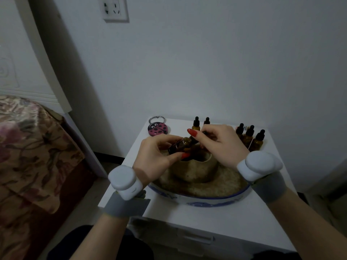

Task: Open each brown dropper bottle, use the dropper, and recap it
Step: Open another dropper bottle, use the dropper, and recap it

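My left hand [154, 160] grips a brown dropper bottle [178, 146], tilted with its neck toward the right, above a beige pot [195, 170]. The fingers of my right hand [219, 145] pinch the bottle's black dropper cap [196, 140] at the neck; whether the cap is on or off is hidden. Two capped brown bottles [196, 125] stand at the back of the white table [206, 218]. Three more capped bottles [249, 136] stand at the back right.
The beige pot sits in a blue-and-white bowl [199, 199] lined with sandy material. A pink ladybird tin [157, 129] lies at the table's back left. A bed with a floral cover [28, 156] stands to the left, and a wall socket [115, 9] is above.
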`<state>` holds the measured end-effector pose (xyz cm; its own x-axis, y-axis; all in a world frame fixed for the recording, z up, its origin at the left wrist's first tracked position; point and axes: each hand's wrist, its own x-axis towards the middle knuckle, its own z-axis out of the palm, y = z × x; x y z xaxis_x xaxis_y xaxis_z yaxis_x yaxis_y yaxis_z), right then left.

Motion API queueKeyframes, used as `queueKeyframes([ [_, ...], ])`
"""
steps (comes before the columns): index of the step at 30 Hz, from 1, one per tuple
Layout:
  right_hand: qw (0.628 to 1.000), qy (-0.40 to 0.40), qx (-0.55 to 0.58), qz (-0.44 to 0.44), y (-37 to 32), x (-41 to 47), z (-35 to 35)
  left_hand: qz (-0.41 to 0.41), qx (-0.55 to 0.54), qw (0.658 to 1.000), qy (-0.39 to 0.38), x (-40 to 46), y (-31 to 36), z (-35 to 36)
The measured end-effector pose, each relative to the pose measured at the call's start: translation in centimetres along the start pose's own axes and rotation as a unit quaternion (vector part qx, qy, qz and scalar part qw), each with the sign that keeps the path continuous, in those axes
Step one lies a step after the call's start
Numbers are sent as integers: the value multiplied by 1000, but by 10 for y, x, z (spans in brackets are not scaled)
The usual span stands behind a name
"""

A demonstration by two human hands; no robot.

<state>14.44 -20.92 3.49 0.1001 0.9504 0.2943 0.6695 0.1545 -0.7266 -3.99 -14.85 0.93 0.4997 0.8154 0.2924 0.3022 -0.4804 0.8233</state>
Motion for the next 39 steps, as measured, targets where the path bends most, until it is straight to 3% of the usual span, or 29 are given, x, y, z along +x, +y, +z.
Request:
queueKeyframes([
  [7, 996, -13, 89, -1, 1, -1, -5, -11, -4, 1000, 17, 2, -3, 0],
  [10, 997, -7, 65, -33, 3, 0, -4, -15, -14, 1000, 22, 2, -4, 1],
  [25, 995, 81, 51, -13, -1, 0, 3, 35, 14, 998, 52, 3, 5, 9],
  [39, 994, 92, 60, -16, 1, 1, -9, 74, 17, 997, -16, 21, 15, 27],
])
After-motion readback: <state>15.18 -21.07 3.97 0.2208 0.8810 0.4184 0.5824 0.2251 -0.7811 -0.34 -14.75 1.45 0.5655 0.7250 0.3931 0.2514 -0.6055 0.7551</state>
